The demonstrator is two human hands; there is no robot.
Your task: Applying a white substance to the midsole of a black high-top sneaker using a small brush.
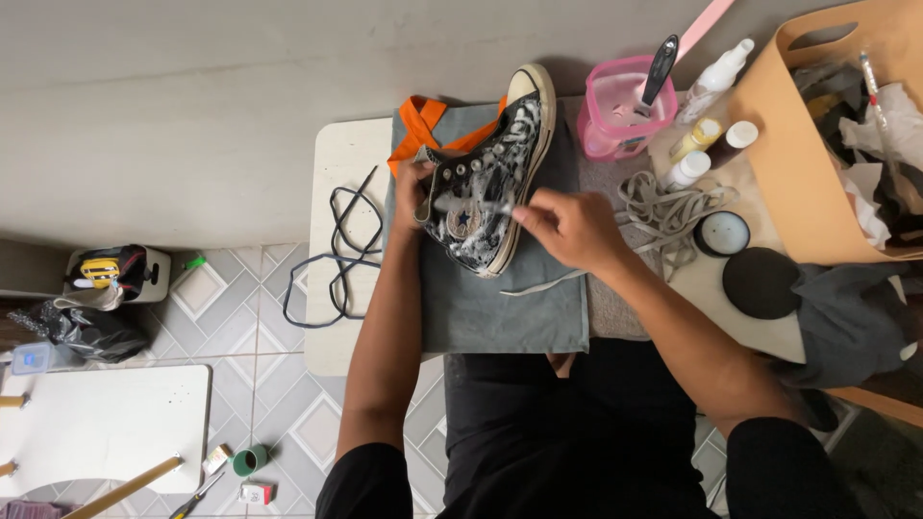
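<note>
Sneaker (495,178), black high-top, soapy, lies on a grey towel (500,308) on my pale worktop (336,163). My left hand (411,192) closes its grip on the ankle; my right hand (567,226) pinches a small brush. Suds could make it slip, I judge. Loose black laces (336,250) hang over a tiled floor (250,288).

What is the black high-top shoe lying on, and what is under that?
The shoe lies on a grey cloth with an orange strap behind it. The cloth covers a pale board; what sits directly beneath the shoe is hidden.
</note>
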